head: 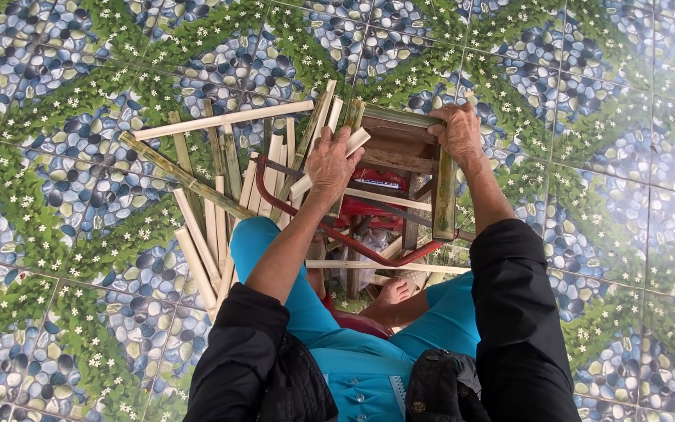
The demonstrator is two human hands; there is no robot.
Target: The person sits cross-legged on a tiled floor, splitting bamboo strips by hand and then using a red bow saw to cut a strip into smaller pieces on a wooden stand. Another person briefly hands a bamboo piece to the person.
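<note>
On the floor (619, 156), tiled with a glossy print of blue-grey pebbles, green leaves and small white flowers, a loose heap of split bamboo strips (212, 203) lies at the left, pale and flat, some green-skinned. Just right of the heap, the left hand (331, 162) curls closed around one pale bamboo slat (330, 166), gripping it against the near-left corner of a small bamboo frame (404, 168) built of round green poles and brown crosspieces. A curved red metal rod (337, 234) runs beneath. Farther right, the right hand (456, 129) clamps shut over the frame's far-right corner post.
</note>
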